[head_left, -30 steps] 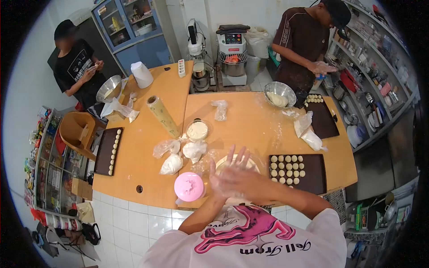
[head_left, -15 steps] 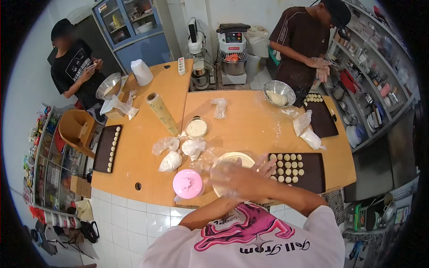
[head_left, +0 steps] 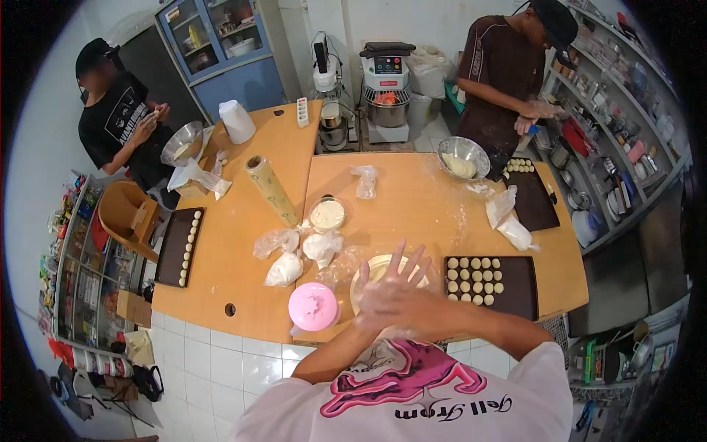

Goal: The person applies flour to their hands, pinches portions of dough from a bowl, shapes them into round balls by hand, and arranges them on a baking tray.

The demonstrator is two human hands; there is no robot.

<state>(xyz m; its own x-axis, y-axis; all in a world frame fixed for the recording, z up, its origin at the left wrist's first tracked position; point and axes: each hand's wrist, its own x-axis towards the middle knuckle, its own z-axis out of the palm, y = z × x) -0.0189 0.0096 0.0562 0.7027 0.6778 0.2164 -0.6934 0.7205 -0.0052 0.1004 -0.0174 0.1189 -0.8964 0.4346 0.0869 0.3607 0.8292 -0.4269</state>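
Observation:
My left hand is over a bowl at the table's front edge, its fingers spread and pointing away from me. My right hand lies across it, palm to palm, its fingers blurred by motion. Whatever may be between the palms is hidden. Left of the bowl stands a pink-lidded container. Just right of it, a dark tray holds rows of small pale dough balls.
Bags of white powder, a tub and a wrap roll stand left of centre. A steel bowl and another tray are back right. Two people work behind the table.
My hands have shifted against each other over the bowl; my left fingers, which pointed right half a second ago, point away from me again. Both other people's hands have moved slightly.

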